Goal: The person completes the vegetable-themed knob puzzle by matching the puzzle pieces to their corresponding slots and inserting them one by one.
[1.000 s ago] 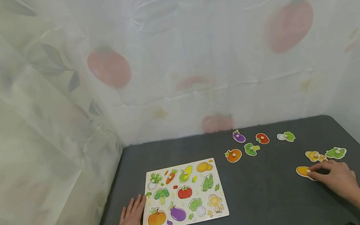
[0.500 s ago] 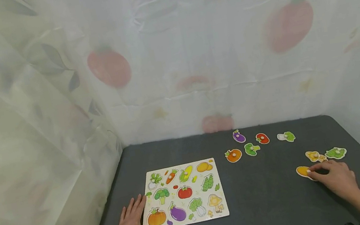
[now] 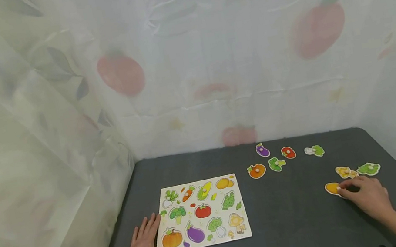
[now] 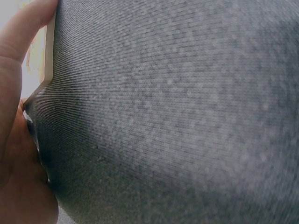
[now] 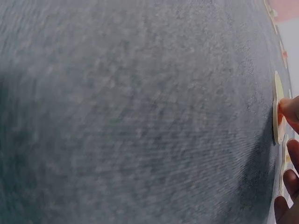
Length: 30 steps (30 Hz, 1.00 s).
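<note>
A white wooden puzzle board [image 3: 203, 213] with pictures of vegetables lies at the left of the table. My left hand [image 3: 145, 243] rests against its left side, fingers straight and spread, the thumb at the near left corner; the thumb [image 4: 18, 37] also shows in the left wrist view. On the right, my right hand [image 3: 369, 194] pinches the knob of a yellow oval puzzle piece [image 3: 331, 188] between thumb and fingertips. In the right wrist view this piece [image 5: 277, 107] is seen nearly edge-on, by the table surface. Fingertips partly cover its right end.
Beside the right hand lie a mushroom piece [image 3: 346, 172] and a green leafy piece [image 3: 369, 169]. Farther back are eggplant [image 3: 263, 150], tomato [image 3: 288, 152], pumpkin [image 3: 257, 171], broccoli [image 3: 277, 164] and cabbage [image 3: 314, 150] pieces. Carrot [image 3: 188, 194] and corn [image 3: 204, 191] sit in the board. Curtains surround the dark table [image 3: 291, 226].
</note>
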### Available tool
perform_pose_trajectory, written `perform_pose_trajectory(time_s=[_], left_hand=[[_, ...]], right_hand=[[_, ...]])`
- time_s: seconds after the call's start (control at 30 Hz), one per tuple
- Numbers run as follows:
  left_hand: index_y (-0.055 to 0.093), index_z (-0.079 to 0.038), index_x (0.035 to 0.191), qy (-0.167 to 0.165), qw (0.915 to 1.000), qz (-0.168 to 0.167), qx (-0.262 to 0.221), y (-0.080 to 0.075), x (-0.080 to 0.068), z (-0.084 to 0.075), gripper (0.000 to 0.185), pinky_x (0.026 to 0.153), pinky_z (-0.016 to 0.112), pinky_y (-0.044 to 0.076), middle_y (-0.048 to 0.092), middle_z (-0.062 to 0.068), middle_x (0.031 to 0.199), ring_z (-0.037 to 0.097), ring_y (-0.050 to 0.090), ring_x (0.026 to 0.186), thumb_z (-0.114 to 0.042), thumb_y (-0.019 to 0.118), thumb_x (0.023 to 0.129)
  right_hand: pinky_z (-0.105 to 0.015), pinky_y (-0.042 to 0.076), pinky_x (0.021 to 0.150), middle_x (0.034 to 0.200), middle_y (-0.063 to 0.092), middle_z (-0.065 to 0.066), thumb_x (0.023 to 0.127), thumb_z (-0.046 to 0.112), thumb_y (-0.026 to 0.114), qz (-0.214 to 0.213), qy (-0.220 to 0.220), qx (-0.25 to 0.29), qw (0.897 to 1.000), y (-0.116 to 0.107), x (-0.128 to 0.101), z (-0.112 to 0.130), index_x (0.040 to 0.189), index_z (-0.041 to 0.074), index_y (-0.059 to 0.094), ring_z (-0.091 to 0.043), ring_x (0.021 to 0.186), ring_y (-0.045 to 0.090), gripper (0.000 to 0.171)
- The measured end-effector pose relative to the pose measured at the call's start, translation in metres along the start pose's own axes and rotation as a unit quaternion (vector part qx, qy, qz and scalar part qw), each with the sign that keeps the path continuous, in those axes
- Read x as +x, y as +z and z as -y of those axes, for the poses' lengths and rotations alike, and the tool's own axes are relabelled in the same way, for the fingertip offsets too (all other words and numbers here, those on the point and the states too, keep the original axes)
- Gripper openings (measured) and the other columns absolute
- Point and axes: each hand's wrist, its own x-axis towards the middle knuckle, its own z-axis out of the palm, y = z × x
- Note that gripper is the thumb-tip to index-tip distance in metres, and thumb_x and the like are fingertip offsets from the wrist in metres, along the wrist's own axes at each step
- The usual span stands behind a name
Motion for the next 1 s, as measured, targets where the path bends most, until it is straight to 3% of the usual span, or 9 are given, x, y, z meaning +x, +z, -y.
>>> perform_pose_trajectory(time_s=[0.3,0.43,0.53,0.67,1.0], left_hand=[[0.019,-0.006,0.164,0.000,1.0000,-0.001,0.001,-0.001,0.000,-0.002,0.128,0.114,0.072,0.000,0.017,0.022,0.168,0.049,0.005,0.153,-0.072,0.078,0.072],[0.020,-0.006,0.164,-0.001,1.0000,-0.002,0.001,-0.001,-0.001,-0.002,0.128,0.114,0.072,0.000,0.017,0.022,0.168,0.049,0.005,0.153,-0.073,0.078,0.072],[0.020,-0.006,0.164,-0.002,1.0000,-0.002,0.003,-0.001,-0.001,-0.002,0.129,0.115,0.072,0.000,0.017,0.022,0.168,0.049,0.006,0.153,-0.074,0.078,0.071],[0.020,-0.006,0.164,-0.002,1.0000,-0.001,0.004,-0.001,-0.001,-0.002,0.129,0.115,0.072,0.000,0.016,0.022,0.168,0.049,0.006,0.153,-0.074,0.078,0.071],[0.021,-0.007,0.164,-0.003,1.0000,-0.002,0.000,-0.002,-0.001,-0.003,0.129,0.115,0.072,0.000,0.017,0.022,0.168,0.049,0.006,0.153,-0.074,0.079,0.071]], right_hand=[[-0.072,0.030,0.083,0.117,0.063,-0.027,0.092,0.040,0.076,-0.017,-0.033,0.020,0.999,0.010,0.017,0.024,0.097,0.009,0.078,-0.055,0.113,0.047,0.032],[-0.065,0.036,0.084,0.111,0.065,-0.023,0.091,0.035,0.079,-0.022,-0.064,0.039,0.997,0.019,0.028,0.045,0.095,0.010,0.079,-0.046,0.106,0.051,0.025],[-0.060,0.038,0.084,0.108,0.065,-0.018,0.090,0.033,0.080,-0.017,-0.085,0.061,0.994,0.029,0.036,0.063,0.095,0.011,0.080,-0.040,0.102,0.051,0.023],[-0.061,0.036,0.088,0.109,0.064,-0.014,0.090,0.033,0.081,0.000,-0.095,0.086,0.992,0.042,0.048,0.091,0.098,0.012,0.080,-0.039,0.107,0.048,0.022],[-0.063,0.037,0.093,0.105,0.067,-0.008,0.087,0.030,0.083,0.021,-0.136,0.097,0.986,0.080,0.072,0.165,0.095,0.016,0.082,-0.039,0.111,0.051,0.017]])
